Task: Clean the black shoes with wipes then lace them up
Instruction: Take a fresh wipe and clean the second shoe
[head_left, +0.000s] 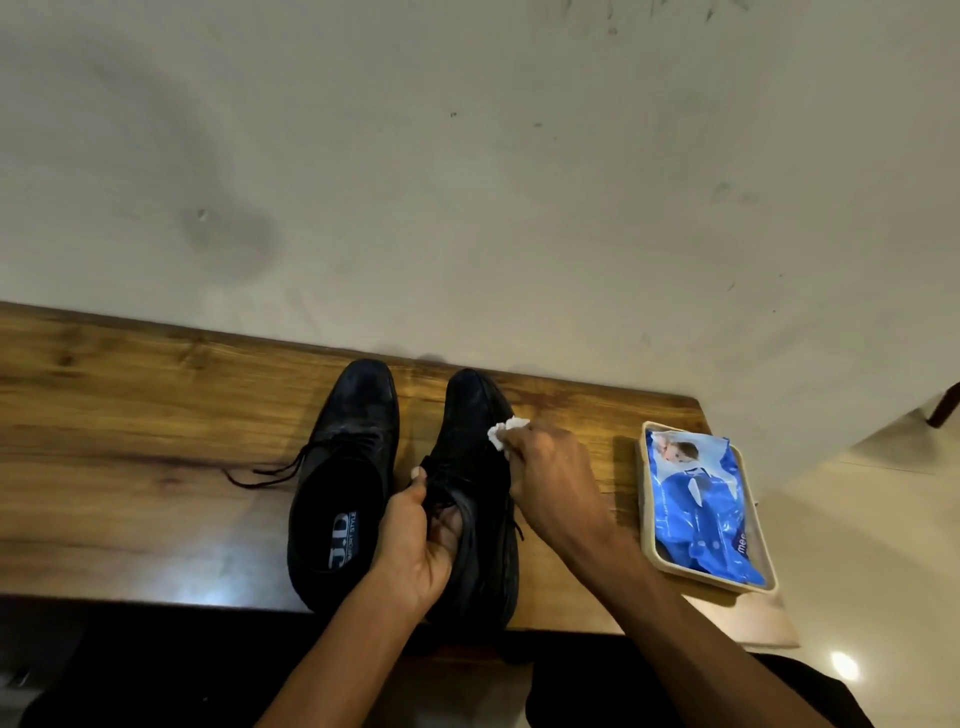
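Observation:
Two black lace-up shoes stand side by side on a wooden table (156, 426), toes pointing to the wall. The left shoe (353, 457) is untouched, its laces trailing loose to the left. My left hand (421, 545) grips the right shoe (467, 441) at its opening, thumb on the tongue and fingers inside. My right hand (550, 483) holds a crumpled white wipe (504, 431) against the outer side of that shoe's vamp.
A blue pack of wipes (696, 499) lies in a cream tray (647, 540) near the table's right end. A stained pale wall rises right behind the table. A light floor shows at the right, past the table's edge.

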